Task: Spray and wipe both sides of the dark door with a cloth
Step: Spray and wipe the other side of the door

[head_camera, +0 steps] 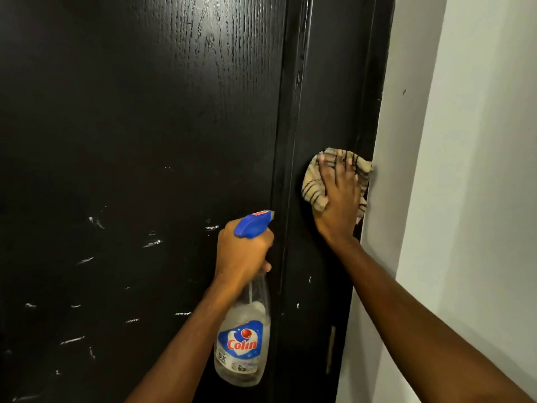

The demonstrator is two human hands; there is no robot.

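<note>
The right hand (pixel 338 190), fingers spread, presses a soft, limp cloth (pixel 315 181) flat against the dark door frame (pixel 325 97); the left hand (pixel 242 251) grips a light, near-empty spray bottle (pixel 242 338) by its neck.

Dim indoor light, glossy sheen on the dark door (pixel 220 39) toward 12 o'clock, pale wall (pixel 479 141) at 3 o'clock brightest, wide-angle bowing at edges, slight softness throughout.

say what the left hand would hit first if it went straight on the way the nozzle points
Likely the dark door, at the vertical strip just beyond the spray bottle in the left hand; depth is unclear.
</note>
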